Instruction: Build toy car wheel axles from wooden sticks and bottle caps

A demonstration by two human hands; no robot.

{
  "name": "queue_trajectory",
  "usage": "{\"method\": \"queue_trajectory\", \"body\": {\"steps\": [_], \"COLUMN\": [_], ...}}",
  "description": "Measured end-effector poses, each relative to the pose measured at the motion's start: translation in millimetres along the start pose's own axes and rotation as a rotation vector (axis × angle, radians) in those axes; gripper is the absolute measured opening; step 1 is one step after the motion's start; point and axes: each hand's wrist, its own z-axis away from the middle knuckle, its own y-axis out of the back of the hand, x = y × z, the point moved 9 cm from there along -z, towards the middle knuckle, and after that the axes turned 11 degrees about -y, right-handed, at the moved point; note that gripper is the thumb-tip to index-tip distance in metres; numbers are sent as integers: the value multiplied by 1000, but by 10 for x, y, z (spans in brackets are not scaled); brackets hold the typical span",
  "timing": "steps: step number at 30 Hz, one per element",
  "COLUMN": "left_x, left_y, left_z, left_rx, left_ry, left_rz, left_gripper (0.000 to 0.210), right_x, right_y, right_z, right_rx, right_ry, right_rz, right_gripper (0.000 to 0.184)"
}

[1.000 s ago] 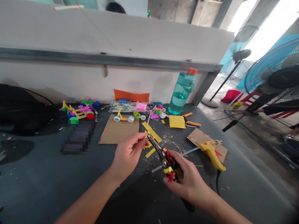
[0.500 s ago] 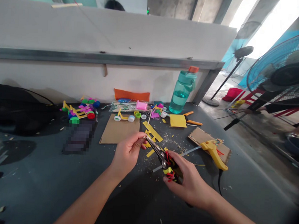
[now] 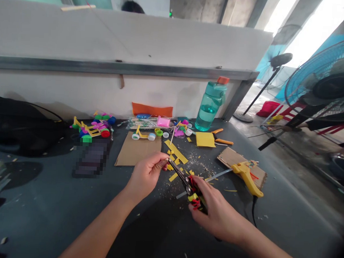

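In the head view my right hand (image 3: 216, 209) is wrapped round the red, yellow and black handles of long-nose pliers (image 3: 181, 176). Their jaws point up and left, meeting the fingertips of my left hand (image 3: 147, 173). That hand is closed in a pinch; a tiny pale bit shows at its fingertips, too small to name. Just beyond lie cut yellow strips (image 3: 180, 153) and scattered crumbs. A small yellow scooter model (image 3: 143, 135) with white wheels rests on a cardboard sheet (image 3: 126, 155), near loose bottle caps (image 3: 166, 135).
At right, a yellow glue gun (image 3: 245, 177) lies on cardboard (image 3: 226, 154). Behind stand a teal bottle (image 3: 207, 107), a yellow sheet (image 3: 205, 139) and orange-handled pliers (image 3: 224, 141). Colourful models (image 3: 95, 129), a blurred dark rectangle (image 3: 91, 158) and a black bag (image 3: 21, 126) are left.
Hardly anything differs. The pliers' handles look slightly closer together in my right hand, and the view has shifted a little.
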Motion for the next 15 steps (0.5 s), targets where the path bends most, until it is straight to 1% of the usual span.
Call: {"method": "queue_trajectory", "body": {"steps": [6,8,12,15], "left_x": [-30,-40,-56,-63], "left_y": [-106,-120,-119,-114], "left_z": [19,16,13,19], "left_rx": [-56,-65,-58,-49], "left_ry": [11,14,22,30], "left_rz": [57,56,32,30], "left_gripper": [20,20,21,21], "right_x": [-8,3,27,26], "right_y": [-58,-73,-71,-71], "right_z": [5,-4,-26,-33], "right_rx": [-28,-17,34,35], "right_ry": [-54,-74,-110,-123], "right_rz": [48,60,91,96], "right_gripper": [59,59,59,58]}}
